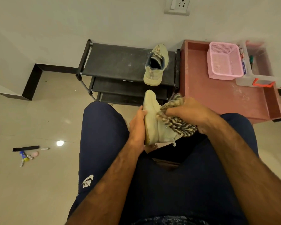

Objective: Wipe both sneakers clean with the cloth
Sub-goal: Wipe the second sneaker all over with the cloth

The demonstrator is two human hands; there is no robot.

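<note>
i'm seated with the pale beige sneaker [154, 122] held up over my lap, between my knees in navy track pants [101, 140]. it is turned on its side, toe pointing away to the far side and sole facing left. my left grip [137, 125] is clasped along the sole, palm flat against it and thumb hooked over the edge near the toe end. my right grip [188, 114] is curled round a bunched striped cloth [180, 126], dark and cream, and presses it against the right side of the sneaker's upper; a loose end of the cloth sticks out past my knuckles on the far side. the second sneaker [155, 65], same colour and laced, lies on the top shelf of a black shoe rack [117, 62] just beyond my hands, at the shelf's right end, heel toward me and jutting over the near edge, its opening facing up. the rack stands against the pale wall. touching its right side is a low reddish surface [209, 98] with a raised rim, carrying a pink mesh basket [224, 62] and, just right of it, a clear plastic box [258, 69] with an orange clip at its near end. on the tiled floor [47, 111] well to the left lie a black strip [25, 148] and a few small cylinders beside it, too small to name. a wall socket [177, 5] shows at the far edge.
</note>
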